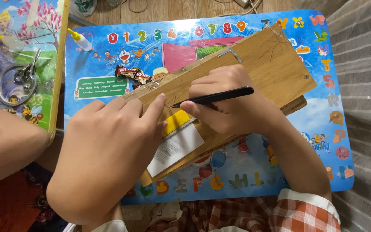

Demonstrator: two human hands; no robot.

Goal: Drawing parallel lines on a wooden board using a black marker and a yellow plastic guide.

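My left hand (108, 150) lies flat, fingers spread, on the near left end of a wooden board (271, 64) that rests slantwise on a small blue children's table (314, 129). My right hand (232, 103) grips a thin black pen-like tool (213, 97), its tip touching the board just right of my left forefinger. Under my left hand, a white and yellow paper card (179, 144) sticks out on a lower wooden piece (185, 161).
Two small wrapped sweets (133, 74) lie beyond the board. A glue bottle (79, 39) lies at the table's far left corner. Scissors (27, 71) and a tape roll (5, 92) rest on a second picture table at the left. Striped cloth (365, 86) lies to the right.
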